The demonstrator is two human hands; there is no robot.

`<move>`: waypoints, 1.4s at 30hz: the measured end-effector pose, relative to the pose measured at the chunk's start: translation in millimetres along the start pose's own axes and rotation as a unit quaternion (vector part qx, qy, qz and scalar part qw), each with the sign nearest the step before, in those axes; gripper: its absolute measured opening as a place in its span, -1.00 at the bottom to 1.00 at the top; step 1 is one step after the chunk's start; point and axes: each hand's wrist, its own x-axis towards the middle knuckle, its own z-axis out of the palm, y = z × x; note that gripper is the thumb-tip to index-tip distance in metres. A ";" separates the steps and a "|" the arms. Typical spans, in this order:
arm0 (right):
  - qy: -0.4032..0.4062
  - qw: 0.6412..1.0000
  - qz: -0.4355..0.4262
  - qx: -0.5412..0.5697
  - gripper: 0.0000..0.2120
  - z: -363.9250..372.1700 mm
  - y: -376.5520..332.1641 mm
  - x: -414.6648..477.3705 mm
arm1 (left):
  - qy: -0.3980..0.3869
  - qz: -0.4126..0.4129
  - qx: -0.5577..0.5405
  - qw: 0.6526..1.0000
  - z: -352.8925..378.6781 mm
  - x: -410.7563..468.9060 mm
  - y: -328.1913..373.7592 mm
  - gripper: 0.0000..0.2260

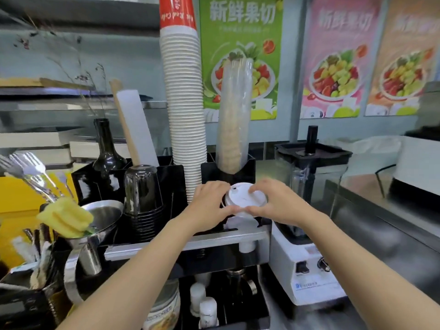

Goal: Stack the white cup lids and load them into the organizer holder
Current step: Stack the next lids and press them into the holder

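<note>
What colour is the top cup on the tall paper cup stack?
Red with white lettering; the head view shows it.

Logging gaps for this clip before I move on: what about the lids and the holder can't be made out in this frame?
- Lid count: the left hand and right hand wrap the white lids in the head view; only the top one shows.
- Holder slot below the lids: hidden by both hands and the metal bar.
- Organizer holder base: cut off behind the bar.
- Top lid's markings: too small and blurred.
</note>
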 end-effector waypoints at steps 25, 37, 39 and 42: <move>-0.311 0.938 0.044 -0.149 -0.56 32.5 1.2 39.4 | -0.155 0.025 0.161 0.974 29.6 8.2 -15.0 -0.67; -0.302 0.941 0.053 -0.141 -0.58 25.1 -3.0 38.1 | -0.120 0.051 0.188 0.973 22.9 3.0 -4.9 -0.70; -0.236 0.962 0.049 -0.124 -0.49 16.7 -3.8 27.9 | -0.034 0.062 0.161 0.984 12.5 -5.4 0.7 -0.74; -0.098 0.988 0.018 -0.114 -0.43 5.2 -12.4 4.8 | 0.071 0.060 0.118 0.989 -10.9 -29.2 8.8 -0.67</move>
